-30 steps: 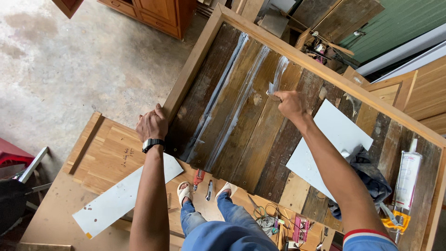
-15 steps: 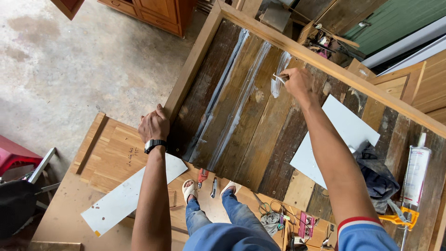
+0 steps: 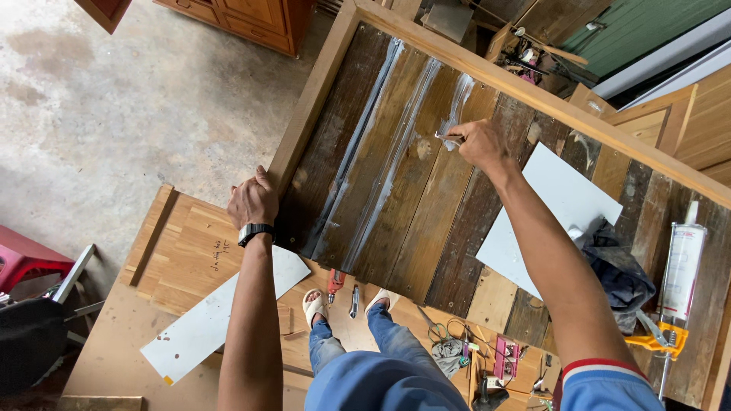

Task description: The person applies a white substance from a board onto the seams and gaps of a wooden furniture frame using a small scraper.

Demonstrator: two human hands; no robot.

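Over a large framed panel of dark wooden planks [image 3: 426,221], the right hand [image 3: 480,143] is closed around a small flat tool [image 3: 444,138], whose tip rests on a whitish streak of filler [image 3: 459,99] running along a seam between two planks. Two more pale streaks [image 3: 381,152] follow the seams to the left. The left hand [image 3: 253,199], with a black watch [image 3: 256,230] on its wrist, is curled over the panel's lighter wooden frame [image 3: 304,114], gripping its edge. Just right of the right forearm a white sheet [image 3: 560,198] lies on the planks, with a dark cloth [image 3: 620,266] touching its lower corner. Farther right a caulking gun [image 3: 678,289] with a white tube lies on the panel. Below, the person's sandalled feet [image 3: 314,304] stand on a light wooden surface [image 3: 183,259] beside a second white strip [image 3: 213,320].
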